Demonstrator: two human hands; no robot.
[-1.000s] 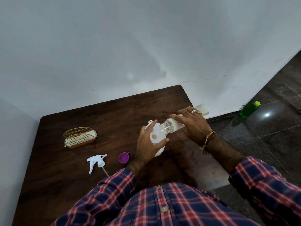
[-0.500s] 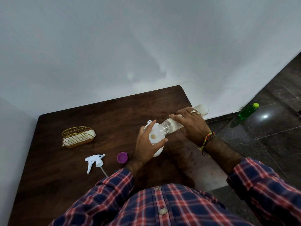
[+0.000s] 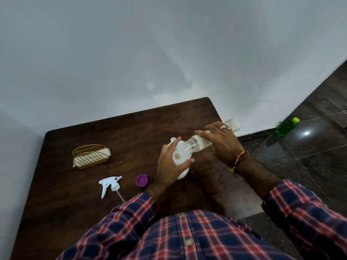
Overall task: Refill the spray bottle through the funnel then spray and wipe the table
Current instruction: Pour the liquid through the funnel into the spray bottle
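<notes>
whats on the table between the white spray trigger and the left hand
In the head view, a small purple cap sits on the table between the spray trigger and the left hand, touching neither.

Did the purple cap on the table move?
No. The purple cap still sits between the spray nozzle and the left hand.

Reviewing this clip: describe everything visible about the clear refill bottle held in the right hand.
The refill bottle is clear ribbed plastic, uncapped, holding a whitish liquid. It is tipped nearly flat, its threaded open mouth over the bowl of the white funnel, its base pointing away past the table's right edge. The right hand wraps its middle from above, hiding that part; the left hand steadies the funnel and the container beneath. No stream is clearly visible. Whether the mouth touches the funnel rim cannot be told.
</notes>
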